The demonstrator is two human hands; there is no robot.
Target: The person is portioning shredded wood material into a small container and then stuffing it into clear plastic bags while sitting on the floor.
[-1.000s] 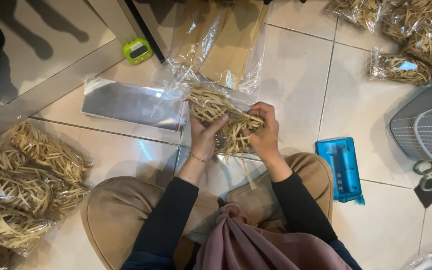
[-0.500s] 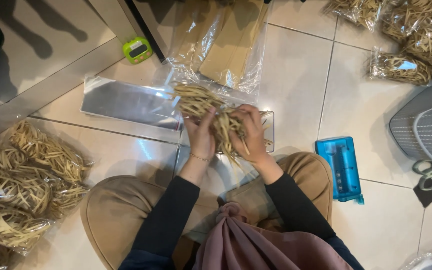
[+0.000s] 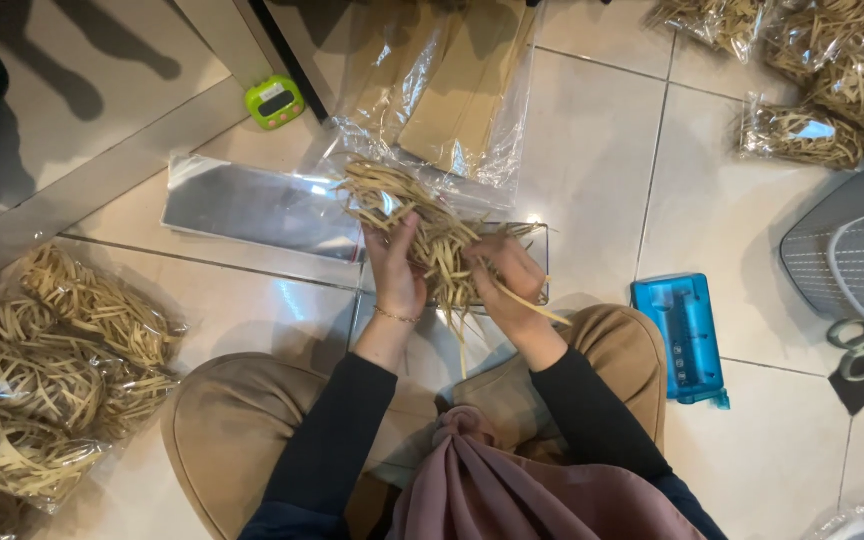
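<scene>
A bundle of pale dried strips (image 3: 432, 235), gathered tighter a second ago, is now loosened over a clear tray (image 3: 542, 262) on the tiled floor (image 3: 592, 150), gripped by left hand (image 3: 397, 270) and right hand (image 3: 512, 275), fingers curled into it.

Fingers of left hand (image 3: 395, 268) partly buried in bundle of pale strips (image 3: 422, 225), grip not fully readable. Right hand (image 3: 509, 280) fingertips also lost among strips. Clear tray (image 3: 542, 262) under bundle mostly covered, only far rim showing. Bagged strips at left (image 3: 42, 370) cut by left edge. Bags at top right (image 3: 832, 70) cut by top and right edges. Grey mesh fan guard (image 3: 852, 250) cut by right edge. Scissors (image 3: 857, 350) half under guard, only handles showing. Cardboard sheets in clear sleeve (image 3: 452, 80) cut by top edge. Green timer (image 3: 275, 101) display too small to tell. Blue punch (image 3: 682, 335) detail unclear.
</scene>
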